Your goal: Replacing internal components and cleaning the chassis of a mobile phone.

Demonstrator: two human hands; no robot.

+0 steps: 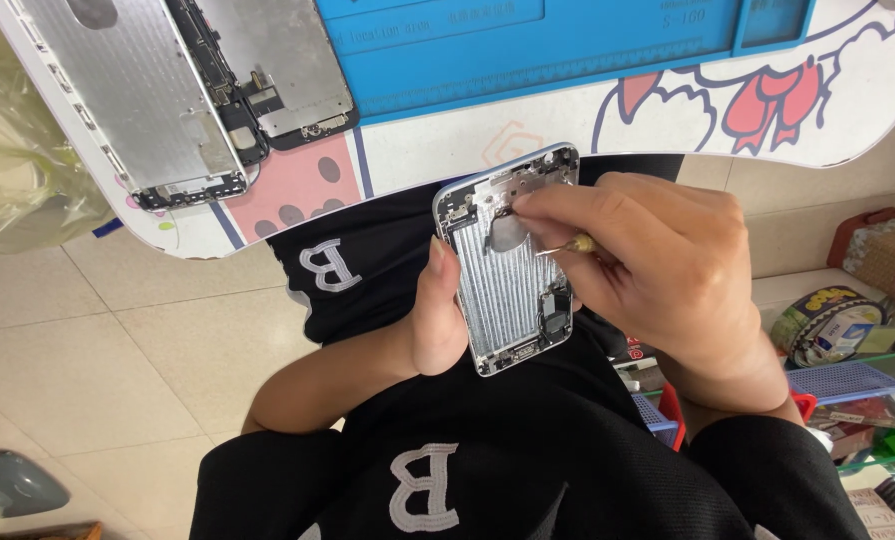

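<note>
My left hand [435, 320] cups an opened silver phone housing [502, 290] from below and the left, its inner side facing up, above my lap. My right hand [657, 265] reaches in from the right and rests over the housing's upper part. Its fingers pinch a thin tool [567, 245] with a brass-coloured collar, the tip pointing at the round patch near the housing's top. The fingertips press on the inside near the top edge.
A detached phone screen assembly [182, 90] with metal backing lies on the white patterned table [447, 145]. A blue work mat [567, 50] sits behind it. Baskets, tape rolls and boxes [847, 370] crowd the right. Tiled floor lies at the left.
</note>
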